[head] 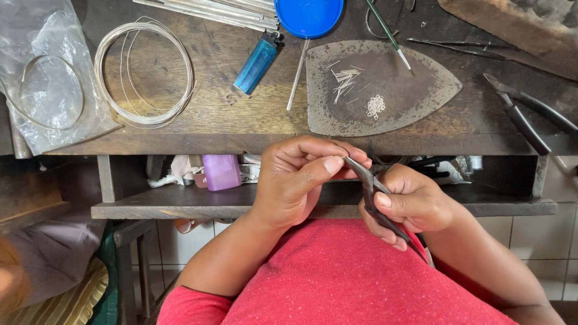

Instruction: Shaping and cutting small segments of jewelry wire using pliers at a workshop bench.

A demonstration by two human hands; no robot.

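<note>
**A:** Quick, what have the hands got?

**B:** My right hand is wrapped tight around the dark metal pliers, handles running down out of the fist, tips pointing up-left to the left fingertips. My left hand is curled, thumb and forefinger pinched narrow right at the plier tips. Looks like a thin wire piece there, too small to tell for sure.

**A:** Above the fingers?

**B:** Worn wooden bench. Straight above the knuckles, the iron-shaped grey metal plate with small silver wire bits on it. Up-left of the left fingers, a blue lighter and a coil of silver wire. Up-right of the right hand, a second pair of black-handled pliers, well apart.

**A:** Under the bench edge?

**B:** Lilac plastic box on the shelf, left of my left wrist.
</note>
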